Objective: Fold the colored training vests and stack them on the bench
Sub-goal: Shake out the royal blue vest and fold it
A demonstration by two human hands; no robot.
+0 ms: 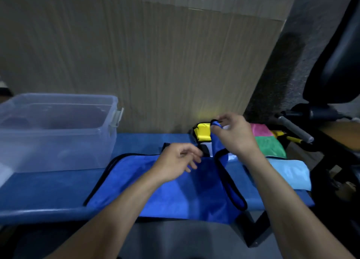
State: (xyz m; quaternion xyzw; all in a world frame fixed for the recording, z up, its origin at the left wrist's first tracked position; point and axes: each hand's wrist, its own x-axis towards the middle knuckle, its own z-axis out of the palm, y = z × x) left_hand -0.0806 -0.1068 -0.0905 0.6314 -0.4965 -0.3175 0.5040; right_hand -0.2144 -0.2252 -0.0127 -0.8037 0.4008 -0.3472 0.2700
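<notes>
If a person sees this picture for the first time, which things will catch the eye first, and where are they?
The bright blue vest with black trim, spread across the middle of the blue bench, stands out first; the right hand pinches one strap up while the left hand hovers over the cloth. Next come the clear plastic bin at the left and the yellow, pink, green and light blue folded vests at the right.

Single head-worn view, forward and down, close above the bench [48, 196].

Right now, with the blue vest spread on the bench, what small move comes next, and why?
Probably bring the strap pinched in the right hand down across the blue vest, since the body lies flat on the bench and only that strap is raised.
</notes>
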